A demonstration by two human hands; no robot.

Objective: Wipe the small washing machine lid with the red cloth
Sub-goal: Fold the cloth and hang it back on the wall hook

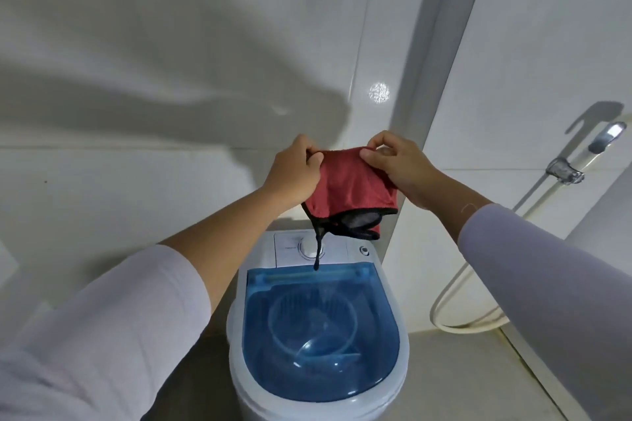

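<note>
Head view | red cloth [349, 188] held up in the air above the washer's control panel [307, 249], clear of the closed blue lid [321, 328] | your left hand [294, 171] and right hand [400, 164] each pinch a top corner | shower hose [455, 287] right.

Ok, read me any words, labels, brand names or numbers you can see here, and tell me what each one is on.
No text is legible.
Control panel of the washing machine: faint print beside the dial, too small and blurred to read.
Red cloth, blue lid: no visible text.
</note>
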